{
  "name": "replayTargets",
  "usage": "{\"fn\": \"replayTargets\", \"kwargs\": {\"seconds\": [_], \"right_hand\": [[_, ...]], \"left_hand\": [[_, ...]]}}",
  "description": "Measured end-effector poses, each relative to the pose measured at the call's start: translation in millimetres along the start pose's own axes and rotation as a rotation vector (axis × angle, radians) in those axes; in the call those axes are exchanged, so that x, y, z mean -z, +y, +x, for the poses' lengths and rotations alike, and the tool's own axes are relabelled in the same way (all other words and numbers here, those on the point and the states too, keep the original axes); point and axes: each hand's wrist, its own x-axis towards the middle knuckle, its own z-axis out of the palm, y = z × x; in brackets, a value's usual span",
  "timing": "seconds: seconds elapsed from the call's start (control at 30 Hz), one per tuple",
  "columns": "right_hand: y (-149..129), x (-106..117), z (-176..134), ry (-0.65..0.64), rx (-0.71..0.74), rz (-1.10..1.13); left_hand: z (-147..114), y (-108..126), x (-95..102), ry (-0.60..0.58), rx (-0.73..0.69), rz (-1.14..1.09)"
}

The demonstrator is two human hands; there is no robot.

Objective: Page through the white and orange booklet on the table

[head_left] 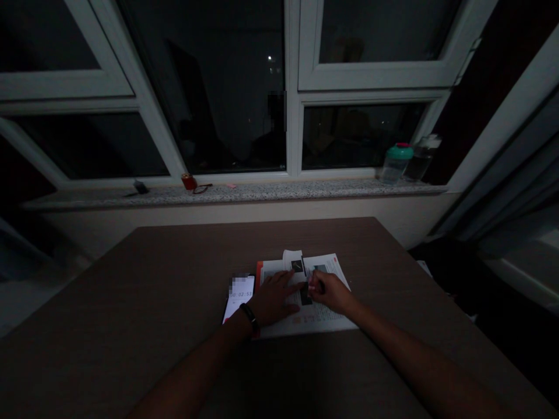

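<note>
A printed booklet (332, 317) with pictures and text lies on the brown table. My left hand (277, 297), with a dark band on its wrist, rests flat on the page with its fingers spread. Close to its index fingertip, my right hand (325, 291) is closed in a pinch over the middle of the page. What its fingers hold is too dark and small to make out. Above the hands, a piece of paper (292, 255) with a small dark picture sticks up past the booklet's top edge. A lit phone (239, 291) showing a running timer lies left of the booklet.
The brown table (183, 279) ends at a wall below a granite windowsill (271, 191). On the sill stand a shaker bottle (396, 163) with a teal lid, a clear bottle (421, 160) and a small red item (188, 181). A grey curtain (493, 157) hangs at the right.
</note>
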Motion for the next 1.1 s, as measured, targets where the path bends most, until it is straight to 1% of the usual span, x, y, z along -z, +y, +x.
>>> {"fn": "replayTargets", "kwargs": {"seconds": [0.07,0.13,0.23,0.3,0.4,0.53,0.6,0.67,0.73,0.87,0.93,1.0,1.03,1.1], "right_hand": [[0,1,0,-0.027,0.004,0.013],[0,4,-2,-0.116,0.056,0.050],[0,7,-5,-0.273,0.171,0.102],[0,8,-7,-0.318,0.193,0.097],[-2,8,-6,-0.282,0.141,0.044],[-4,5,-1,-0.086,0.048,-0.038],[-3,4,2,-0.028,0.029,-0.046],[-1,3,4,-0.032,0.027,-0.033],[1,3,4,-0.073,0.041,-0.006],[-1,5,-2,-0.242,0.149,0.058],[-2,7,-4,-0.301,0.182,0.057],[-3,8,-4,-0.298,0.175,0.026],[-2,8,-3,-0.273,0.159,0.003],[-1,8,0,-0.179,0.102,-0.045]], "left_hand": [[0,0,-0.9,0.003,0.001,0.009],[0,0,-0.2,0.004,0.003,0.011],[0,2,2.1,-0.002,0.006,0.010],[0,2,2.8,-0.010,0.008,0.012],[1,2,2.1,-0.010,0.007,0.017],[1,1,2.3,-0.011,0.005,0.019],[1,2,3.1,-0.020,0.009,0.018],[1,2,3.3,-0.018,0.011,0.014],[1,2,2.7,-0.003,0.006,0.008],[0,0,0.8,0.013,-0.007,0.006],[0,0,0.5,0.013,-0.007,0.010],[0,0,0.8,0.013,-0.008,0.011],[0,1,1.1,0.012,-0.008,0.011],[0,1,1.7,0.005,-0.009,0.012]]}}
